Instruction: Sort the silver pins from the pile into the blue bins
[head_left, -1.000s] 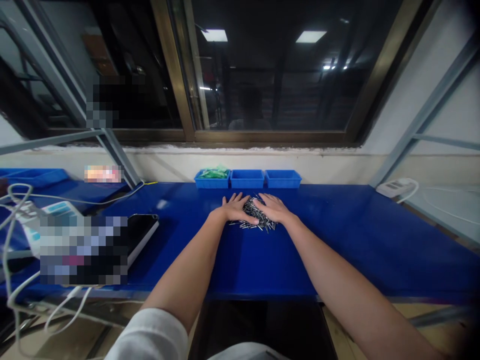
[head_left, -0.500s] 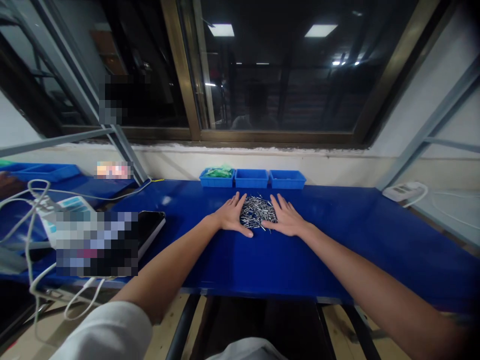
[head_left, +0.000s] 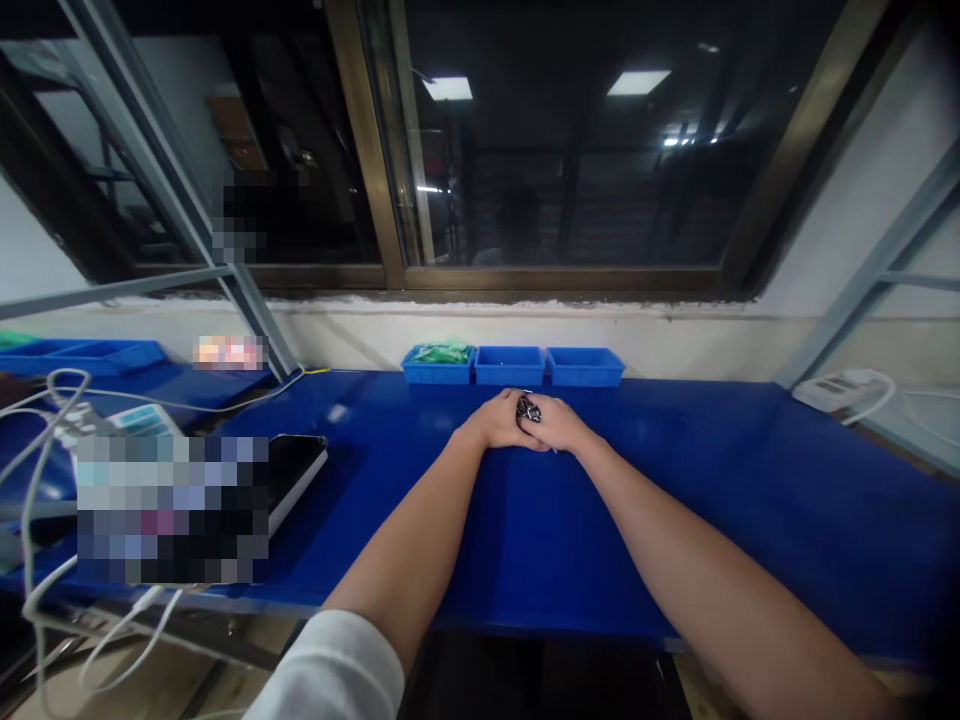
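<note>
Left grip [head_left: 501,420] and right grip [head_left: 559,424] press together, cupping thin metal rods [head_left: 529,411].

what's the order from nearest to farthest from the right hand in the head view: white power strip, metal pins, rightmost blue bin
1. metal pins, between left hand and right hand
2. rightmost blue bin, beyond the right hand
3. white power strip, far to the right

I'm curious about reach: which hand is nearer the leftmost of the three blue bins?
Left. Left hand: in front and right of that bin. Right hand: in front, farther right.
</note>
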